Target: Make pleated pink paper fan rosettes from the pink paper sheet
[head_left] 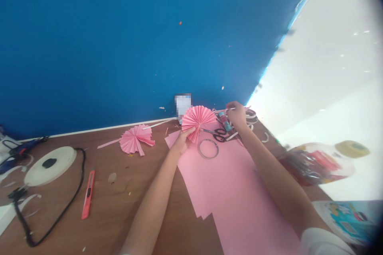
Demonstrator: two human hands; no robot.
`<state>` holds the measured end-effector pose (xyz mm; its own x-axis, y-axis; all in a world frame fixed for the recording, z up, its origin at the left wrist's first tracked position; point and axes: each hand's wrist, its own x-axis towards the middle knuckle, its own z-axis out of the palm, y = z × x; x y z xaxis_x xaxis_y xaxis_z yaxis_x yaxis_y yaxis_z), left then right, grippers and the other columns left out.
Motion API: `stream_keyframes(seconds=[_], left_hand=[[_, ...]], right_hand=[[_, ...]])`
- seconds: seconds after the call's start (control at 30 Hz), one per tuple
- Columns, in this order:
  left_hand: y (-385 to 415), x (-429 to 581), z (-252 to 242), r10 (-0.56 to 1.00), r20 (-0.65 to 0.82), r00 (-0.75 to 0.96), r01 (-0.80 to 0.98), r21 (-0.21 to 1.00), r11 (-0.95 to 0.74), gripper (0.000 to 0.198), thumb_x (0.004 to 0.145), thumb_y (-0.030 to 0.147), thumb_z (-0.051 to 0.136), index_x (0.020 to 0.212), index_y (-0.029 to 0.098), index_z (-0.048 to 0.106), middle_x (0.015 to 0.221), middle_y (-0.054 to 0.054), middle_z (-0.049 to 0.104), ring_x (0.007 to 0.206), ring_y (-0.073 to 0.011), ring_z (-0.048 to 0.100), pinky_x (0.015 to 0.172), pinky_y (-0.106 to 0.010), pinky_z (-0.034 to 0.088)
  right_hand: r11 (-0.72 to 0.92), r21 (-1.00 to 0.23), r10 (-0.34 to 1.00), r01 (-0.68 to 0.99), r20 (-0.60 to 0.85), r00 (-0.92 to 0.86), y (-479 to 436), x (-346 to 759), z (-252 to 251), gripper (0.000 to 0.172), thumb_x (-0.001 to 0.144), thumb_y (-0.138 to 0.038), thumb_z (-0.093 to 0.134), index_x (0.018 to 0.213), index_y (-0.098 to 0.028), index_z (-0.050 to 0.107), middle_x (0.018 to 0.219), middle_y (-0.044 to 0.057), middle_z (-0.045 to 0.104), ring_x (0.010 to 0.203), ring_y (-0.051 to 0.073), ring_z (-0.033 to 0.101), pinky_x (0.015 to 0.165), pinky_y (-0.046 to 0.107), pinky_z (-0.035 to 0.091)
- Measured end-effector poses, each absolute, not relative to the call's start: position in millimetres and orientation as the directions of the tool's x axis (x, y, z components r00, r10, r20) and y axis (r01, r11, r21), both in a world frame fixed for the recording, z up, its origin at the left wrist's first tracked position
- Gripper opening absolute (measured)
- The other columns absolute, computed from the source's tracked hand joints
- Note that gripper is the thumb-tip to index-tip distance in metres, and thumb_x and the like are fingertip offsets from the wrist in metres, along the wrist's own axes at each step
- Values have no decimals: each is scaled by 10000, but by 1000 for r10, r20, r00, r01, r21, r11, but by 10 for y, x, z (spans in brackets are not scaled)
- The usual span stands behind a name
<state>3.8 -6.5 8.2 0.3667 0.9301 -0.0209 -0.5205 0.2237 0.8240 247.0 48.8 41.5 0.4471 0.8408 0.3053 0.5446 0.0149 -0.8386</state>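
Centrally, your left hand [181,142] pinches one of two pleated pink fans [199,118]; whether your right hand [237,115] grips is unclear.

Left grip [181,143] holding pleated pink fan [198,117], right grip [237,115] beside blue-and-pink tube [225,121], scissors [213,132] between

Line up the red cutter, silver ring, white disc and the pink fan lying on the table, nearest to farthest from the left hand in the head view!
1. Silver ring: right of the left hand
2. Lying pink fan: to its left
3. Red cutter: farther left
4. White disc: leftmost of these
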Motion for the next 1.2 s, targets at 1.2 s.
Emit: stream_keyframes(seconds=[1.2], left_hand=[[-32, 40, 10, 941, -43, 334, -525, 821, 223, 355, 715, 300, 694, 1032, 142, 673, 919, -86, 716, 914, -219, 653, 856, -337, 449]], right_hand=[[-344, -138, 896, 929, 248, 369, 347, 2360, 314, 639, 846, -575, 411, 1089, -4, 563, 1127, 329, 529, 1051, 415, 501, 855, 478, 343]])
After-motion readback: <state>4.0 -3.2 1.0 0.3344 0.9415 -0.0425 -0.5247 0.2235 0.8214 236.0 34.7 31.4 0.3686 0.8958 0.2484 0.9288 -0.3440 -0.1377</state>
